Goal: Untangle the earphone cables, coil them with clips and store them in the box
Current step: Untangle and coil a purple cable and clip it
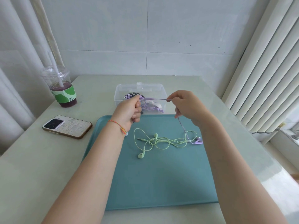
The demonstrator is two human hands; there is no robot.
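Observation:
My left hand [130, 110] is a fist gripping a bundle of the purple earphone cable [157, 99] above the tray's far edge. A taut stretch of that cable runs right to my right hand [186, 105], which pinches it. From there the cable drops to the teal tray [161, 183], ending at a purple earbud [199, 141]. The green earphones [161, 141] lie tangled in loose loops on the tray, crossing the purple cable's end. Behind my hands stands the clear plastic box [123, 92], open, holding purple and white coiled earphones [152, 107].
A phone [67, 126] lies face down on the table left of the tray. A plastic cup with a purple drink and a straw [62, 89] stands at the back left. Window blinds [258, 78] run along the right. The wall is close behind the table.

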